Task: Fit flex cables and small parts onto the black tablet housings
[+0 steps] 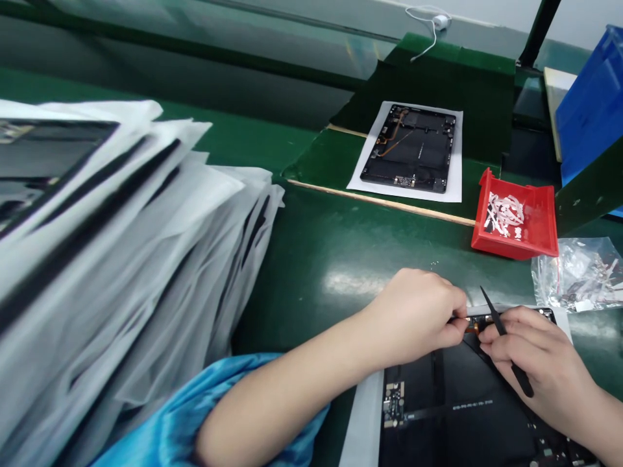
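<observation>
An opened tablet (452,421) lies before me on a white sheet (360,415), its dark inside facing up. My left hand (423,318) reaches across to its far edge, thumb and fingers pinched together; what sits between the fingertips is hidden. Black tweezers (496,321) rest slanted in my right hand (540,357), tip pointing up and away from the tablet. The right fingertips are at the same far edge, close to the left ones. A small orange flex cable (472,328) shows in the gap between both hands.
A tall stack of wrapped panels (160,259) fills the left. Farther back, another opened tablet (413,149) lies on a white sheet. At right are a red bin (540,220) with white strips, a clear plastic bag (579,272) of parts and a blue crate (594,110).
</observation>
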Demonstrator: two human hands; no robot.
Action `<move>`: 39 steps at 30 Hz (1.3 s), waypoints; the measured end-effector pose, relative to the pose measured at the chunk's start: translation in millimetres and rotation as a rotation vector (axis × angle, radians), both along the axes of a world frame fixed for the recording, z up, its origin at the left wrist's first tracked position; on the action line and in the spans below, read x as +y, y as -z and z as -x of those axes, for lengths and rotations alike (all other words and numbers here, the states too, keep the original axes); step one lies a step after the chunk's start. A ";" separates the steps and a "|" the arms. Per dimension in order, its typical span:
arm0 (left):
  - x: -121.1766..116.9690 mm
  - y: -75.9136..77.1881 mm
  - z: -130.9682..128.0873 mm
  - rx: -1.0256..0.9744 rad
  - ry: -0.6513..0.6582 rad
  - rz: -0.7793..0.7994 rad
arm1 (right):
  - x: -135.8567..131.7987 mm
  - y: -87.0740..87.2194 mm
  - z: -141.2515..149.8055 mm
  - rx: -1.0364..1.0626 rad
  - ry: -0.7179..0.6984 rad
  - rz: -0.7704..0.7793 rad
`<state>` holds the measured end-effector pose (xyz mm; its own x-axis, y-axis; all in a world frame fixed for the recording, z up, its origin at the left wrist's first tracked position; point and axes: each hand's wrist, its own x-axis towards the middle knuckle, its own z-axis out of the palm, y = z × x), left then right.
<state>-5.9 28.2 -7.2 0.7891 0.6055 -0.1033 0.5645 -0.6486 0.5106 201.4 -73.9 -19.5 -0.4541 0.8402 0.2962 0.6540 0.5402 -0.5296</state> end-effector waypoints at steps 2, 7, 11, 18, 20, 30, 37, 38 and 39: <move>0.0 0.1 0.0 -0.004 0.000 0.004 | -0.2 -0.6 -0.2 -0.004 -0.006 0.004; 0.0 1.0 0.2 -0.015 0.004 -0.017 | 0.6 -7.3 0.3 0.057 0.036 0.027; 0.8 2.4 0.7 -0.019 0.017 -0.035 | 0.7 -15.4 -6.7 0.156 0.076 0.084; 0.0 3.6 1.0 -0.024 0.011 -0.022 | 1.5 -20.8 -17.7 0.336 0.067 0.234; -0.4 3.2 0.9 -0.017 0.006 -0.011 | 1.3 -22.8 -17.7 0.290 0.030 0.208; -0.8 2.3 1.2 -0.030 -0.003 0.005 | -5.8 -32.5 0.8 -0.164 -0.157 -0.206; 0.6 2.5 0.8 -0.035 -0.001 0.002 | -16.4 -22.4 11.9 -0.333 -0.086 -0.426; 0.8 2.5 1.0 -0.031 0.001 0.005 | -18.2 -21.4 13.1 -0.363 -0.079 -0.448; 0.9 2.6 1.2 -0.028 0.003 0.007 | -19.7 -20.4 14.2 -0.396 -0.077 -0.464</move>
<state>-7.1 29.1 -9.8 0.7933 0.6027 -0.0854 0.5481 -0.6462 0.5309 187.1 -93.5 1.0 -0.6587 0.6246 0.4196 0.7031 0.7095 0.0475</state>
